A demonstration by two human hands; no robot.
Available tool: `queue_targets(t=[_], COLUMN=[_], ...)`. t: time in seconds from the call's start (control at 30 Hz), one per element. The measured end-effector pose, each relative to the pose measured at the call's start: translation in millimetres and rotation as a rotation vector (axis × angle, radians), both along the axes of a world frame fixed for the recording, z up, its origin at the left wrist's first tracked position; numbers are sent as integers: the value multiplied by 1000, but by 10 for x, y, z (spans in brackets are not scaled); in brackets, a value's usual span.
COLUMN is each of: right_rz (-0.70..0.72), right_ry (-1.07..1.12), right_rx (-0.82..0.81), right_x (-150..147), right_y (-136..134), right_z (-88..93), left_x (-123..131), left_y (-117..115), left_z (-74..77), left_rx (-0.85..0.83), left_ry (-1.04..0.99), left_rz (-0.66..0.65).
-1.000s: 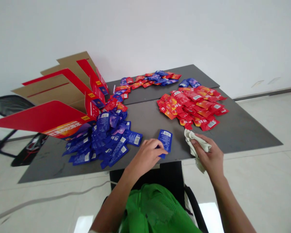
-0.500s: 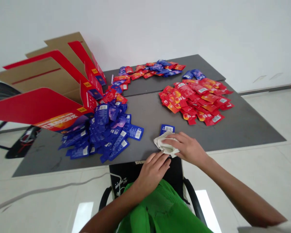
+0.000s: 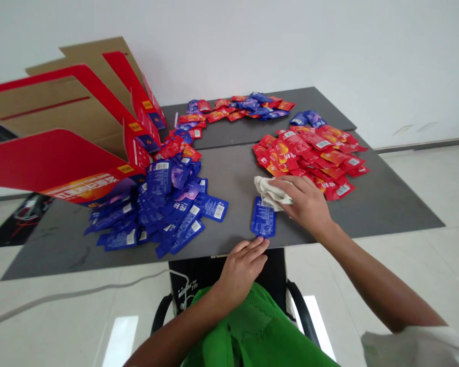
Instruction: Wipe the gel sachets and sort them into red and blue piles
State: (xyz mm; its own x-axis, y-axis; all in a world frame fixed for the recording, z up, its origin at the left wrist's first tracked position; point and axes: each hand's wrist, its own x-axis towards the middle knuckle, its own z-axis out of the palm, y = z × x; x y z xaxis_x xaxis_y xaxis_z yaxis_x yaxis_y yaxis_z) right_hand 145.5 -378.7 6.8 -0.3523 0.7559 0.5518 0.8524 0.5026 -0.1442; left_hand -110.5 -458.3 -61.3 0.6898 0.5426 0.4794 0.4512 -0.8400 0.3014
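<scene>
A blue sachet point(image 3: 263, 220) lies flat near the front edge of the grey table point(image 3: 229, 178), its printed side up. My right hand point(image 3: 304, 201) grips a folded white cloth point(image 3: 271, 192), which covers the upper end of that sachet. At the sachet's lower end, the fingertips of my left hand point(image 3: 243, 267) rest on it, fingers stretched out. To the left is a heap of blue sachets point(image 3: 166, 204). Beyond my right hand lies a pile of red sachets point(image 3: 309, 155).
Two open red cartons point(image 3: 65, 163) stand at the left, flaps raised. Mixed red and blue sachets point(image 3: 248, 107) run along the table's back. A black chair point(image 3: 176, 280) is below the front edge, and a pale cable point(image 3: 99, 293) hangs at the left.
My right hand has slid the cloth away from me along the blue sachet, uncovering most of it. My left hand stays at its lower end.
</scene>
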Motion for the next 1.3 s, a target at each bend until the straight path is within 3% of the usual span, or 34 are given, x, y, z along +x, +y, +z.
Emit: queue_targets(t=[0.13, 0.23, 0.33, 0.47, 0.57, 0.7, 0.83, 0.97, 1.13, 1.3], right_rz=[229, 240, 128, -49, -134, -256, -491, -642, -666, -692], right_ry=[-65, -78, -71, -29, 155, 404, 632, 776, 860, 860], right_rx=[-142, -195, -159, -47, 134, 184, -69, -194, -210, -192], right_x=[-146, -155, -54, 111, 161, 188, 213, 196, 176, 167], right_y=[-479, -437, -70, 251, 70, -430, -735, -777, -749, -737], right_z=[-117, -284, -345, -222, -132, -160, -279, -361, -379, -345], left_x=[16, 30, 34, 38, 85, 221, 378, 564, 829, 923], left_y=[-11, -16, -19, -3, 32, 112, 190, 262, 401, 531], left_z=[-2, -39, -68, 3, 110, 184, 209, 309, 560, 816], left_rx=[-6, -2, 15, -8, -78, -82, -82, -114, -49, -257], left_ry=[-19, -13, 4, 17, -8, 7, 95, 146, 322, 508], left_rz=[16, 22, 13, 20, 80, 230, 398, 507, 576, 537])
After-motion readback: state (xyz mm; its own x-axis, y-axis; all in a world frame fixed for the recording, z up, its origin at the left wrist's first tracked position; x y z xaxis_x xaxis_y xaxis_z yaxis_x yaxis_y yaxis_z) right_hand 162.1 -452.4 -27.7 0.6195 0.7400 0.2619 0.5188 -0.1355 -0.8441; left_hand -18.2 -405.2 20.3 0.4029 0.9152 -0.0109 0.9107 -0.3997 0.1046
